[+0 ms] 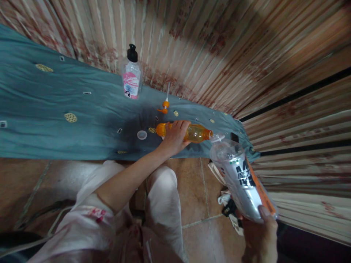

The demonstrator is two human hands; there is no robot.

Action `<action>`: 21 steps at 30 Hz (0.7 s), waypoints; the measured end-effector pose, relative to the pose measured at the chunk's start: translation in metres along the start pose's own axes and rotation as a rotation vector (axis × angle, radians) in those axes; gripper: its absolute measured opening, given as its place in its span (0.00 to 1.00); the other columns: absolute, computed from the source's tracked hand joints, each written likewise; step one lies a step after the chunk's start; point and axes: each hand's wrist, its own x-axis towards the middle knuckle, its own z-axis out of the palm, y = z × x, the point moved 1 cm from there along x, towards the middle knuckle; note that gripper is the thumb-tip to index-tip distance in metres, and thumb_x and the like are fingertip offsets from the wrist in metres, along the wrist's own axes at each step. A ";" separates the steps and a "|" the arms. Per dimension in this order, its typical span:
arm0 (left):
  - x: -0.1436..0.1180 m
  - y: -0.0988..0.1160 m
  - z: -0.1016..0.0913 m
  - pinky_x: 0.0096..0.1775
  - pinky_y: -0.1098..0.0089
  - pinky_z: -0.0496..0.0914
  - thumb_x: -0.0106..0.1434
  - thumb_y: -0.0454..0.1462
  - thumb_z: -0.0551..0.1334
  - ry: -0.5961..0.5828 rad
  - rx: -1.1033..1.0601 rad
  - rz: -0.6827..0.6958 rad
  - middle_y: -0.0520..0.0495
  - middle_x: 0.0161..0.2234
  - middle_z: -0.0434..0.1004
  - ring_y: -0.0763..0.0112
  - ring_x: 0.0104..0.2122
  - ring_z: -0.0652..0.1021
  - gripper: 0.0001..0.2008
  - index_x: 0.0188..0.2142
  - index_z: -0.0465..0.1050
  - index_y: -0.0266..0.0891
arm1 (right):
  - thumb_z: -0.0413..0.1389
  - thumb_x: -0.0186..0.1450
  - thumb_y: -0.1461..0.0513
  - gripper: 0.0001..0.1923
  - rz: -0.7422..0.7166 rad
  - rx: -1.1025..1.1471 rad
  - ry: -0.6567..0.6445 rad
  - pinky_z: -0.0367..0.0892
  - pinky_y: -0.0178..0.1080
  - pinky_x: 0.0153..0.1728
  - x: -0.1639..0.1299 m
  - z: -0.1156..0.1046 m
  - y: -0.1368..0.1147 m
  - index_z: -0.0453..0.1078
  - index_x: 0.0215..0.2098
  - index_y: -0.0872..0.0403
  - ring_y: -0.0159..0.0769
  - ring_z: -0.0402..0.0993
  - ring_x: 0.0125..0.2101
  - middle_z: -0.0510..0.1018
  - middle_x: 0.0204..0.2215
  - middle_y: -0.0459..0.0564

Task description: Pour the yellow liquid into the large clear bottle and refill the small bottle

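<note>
The left hand [175, 137] was closed around the middle of a translucent orange plastic bottle [196, 133], fingers over its upper side, holding it on its side on a teal cloth with small embroidered patches [55, 102]. The bottle's open neck pointed toward the right. The right hand [260, 233] was wrapped around the lower end of a large clear plastic refill bottle with a white, black and orange label [241, 175], thumb pressed on the label. This bottle was tilted, its open mouth just beside the neck of the orange bottle; whether the two touched could not be told.

Near the left hand, on the cloth, lay a small round translucent cap [142, 134]. Slightly farther off lay an orange pump head with a white dip tube [165, 104]. Well apart, at the far edge of the cloth, stood an upright clear pump bottle with a black top and pink label [131, 73], close against a striped, patterned curtain [219, 44]. The person's knees in pale trousers [161, 197] showed above a brown tiled floor [192, 190].
</note>
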 end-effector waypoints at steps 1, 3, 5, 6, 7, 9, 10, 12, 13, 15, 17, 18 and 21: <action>0.000 0.000 0.000 0.61 0.44 0.61 0.58 0.35 0.71 0.002 0.000 0.000 0.34 0.59 0.72 0.44 0.60 0.71 0.31 0.59 0.63 0.38 | 0.63 0.56 0.50 0.30 -0.011 0.001 -0.001 0.63 0.34 0.19 0.000 0.001 0.000 0.74 0.55 0.52 0.42 0.74 0.35 0.76 0.41 0.54; 0.000 0.000 0.000 0.61 0.43 0.61 0.58 0.35 0.71 0.001 0.008 0.004 0.34 0.59 0.72 0.44 0.60 0.71 0.31 0.59 0.63 0.39 | 0.63 0.57 0.50 0.30 -0.013 0.004 0.000 0.63 0.35 0.19 -0.001 0.001 0.000 0.74 0.55 0.52 0.42 0.74 0.34 0.76 0.41 0.53; 0.000 0.000 0.001 0.60 0.43 0.62 0.58 0.35 0.71 -0.004 0.020 0.006 0.34 0.59 0.72 0.44 0.60 0.71 0.32 0.59 0.63 0.38 | 0.62 0.58 0.49 0.30 0.020 0.007 -0.001 0.63 0.35 0.19 -0.001 -0.001 0.002 0.74 0.55 0.52 0.42 0.73 0.33 0.77 0.41 0.53; 0.000 0.000 0.001 0.60 0.44 0.62 0.57 0.35 0.71 -0.007 0.023 0.006 0.33 0.59 0.72 0.44 0.60 0.71 0.32 0.59 0.63 0.37 | 0.62 0.58 0.48 0.30 0.035 0.004 -0.005 0.63 0.36 0.19 -0.001 -0.002 0.003 0.74 0.56 0.52 0.41 0.73 0.33 0.77 0.41 0.54; 0.000 -0.001 0.001 0.60 0.44 0.62 0.57 0.35 0.71 -0.009 0.026 0.006 0.33 0.59 0.72 0.44 0.60 0.71 0.32 0.59 0.63 0.37 | 0.61 0.58 0.48 0.30 0.041 0.001 -0.009 0.63 0.36 0.19 0.000 -0.003 0.004 0.74 0.56 0.52 0.42 0.73 0.33 0.77 0.41 0.54; 0.000 -0.001 0.001 0.60 0.44 0.62 0.57 0.35 0.71 -0.012 0.027 0.006 0.33 0.59 0.73 0.44 0.60 0.71 0.32 0.59 0.63 0.36 | 0.62 0.57 0.48 0.30 0.047 0.003 -0.018 0.62 0.36 0.19 0.002 -0.005 0.005 0.74 0.55 0.52 0.43 0.73 0.33 0.77 0.40 0.54; 0.000 -0.001 0.001 0.60 0.44 0.62 0.58 0.35 0.71 -0.010 0.026 0.010 0.33 0.59 0.73 0.44 0.60 0.71 0.32 0.59 0.63 0.37 | 0.62 0.57 0.48 0.30 0.047 0.005 -0.016 0.62 0.36 0.19 0.003 -0.006 0.005 0.74 0.54 0.52 0.43 0.74 0.33 0.77 0.40 0.54; 0.000 -0.001 0.001 0.60 0.44 0.62 0.58 0.35 0.71 -0.002 0.023 0.016 0.34 0.59 0.73 0.45 0.59 0.71 0.31 0.59 0.63 0.38 | 0.62 0.56 0.48 0.31 0.044 0.011 -0.007 0.62 0.36 0.19 0.004 -0.006 0.005 0.75 0.54 0.52 0.43 0.73 0.32 0.77 0.40 0.54; 0.000 -0.001 0.001 0.60 0.44 0.62 0.58 0.35 0.71 0.001 0.021 0.016 0.34 0.59 0.72 0.45 0.59 0.71 0.31 0.59 0.63 0.38 | 0.62 0.56 0.48 0.31 0.039 0.012 -0.003 0.63 0.36 0.19 0.004 -0.006 0.005 0.74 0.55 0.52 0.43 0.73 0.33 0.77 0.41 0.54; 0.000 0.000 0.000 0.60 0.44 0.61 0.58 0.35 0.71 0.001 0.022 0.007 0.34 0.59 0.72 0.45 0.60 0.71 0.31 0.59 0.63 0.38 | 0.62 0.57 0.49 0.31 0.033 0.008 -0.004 0.63 0.36 0.19 0.004 -0.006 0.004 0.74 0.56 0.52 0.43 0.74 0.33 0.77 0.43 0.55; 0.000 0.001 -0.001 0.60 0.44 0.61 0.58 0.35 0.71 -0.007 0.027 -0.003 0.34 0.59 0.73 0.45 0.60 0.71 0.31 0.59 0.63 0.38 | 0.62 0.57 0.49 0.32 0.043 0.006 -0.019 0.62 0.36 0.19 0.004 -0.006 0.004 0.73 0.57 0.52 0.44 0.74 0.34 0.77 0.43 0.55; 0.000 0.001 -0.001 0.60 0.44 0.61 0.58 0.35 0.71 -0.011 0.029 -0.005 0.34 0.59 0.73 0.45 0.60 0.71 0.31 0.59 0.63 0.37 | 0.62 0.57 0.49 0.32 0.048 0.008 -0.024 0.62 0.36 0.19 0.004 -0.006 0.004 0.73 0.57 0.52 0.44 0.74 0.34 0.77 0.43 0.55; 0.000 0.001 -0.001 0.60 0.44 0.62 0.58 0.35 0.71 -0.014 0.030 -0.002 0.33 0.59 0.73 0.45 0.60 0.72 0.31 0.59 0.62 0.37 | 0.63 0.57 0.49 0.32 0.055 0.015 -0.016 0.62 0.36 0.19 0.005 -0.008 0.005 0.73 0.57 0.52 0.42 0.73 0.33 0.77 0.43 0.55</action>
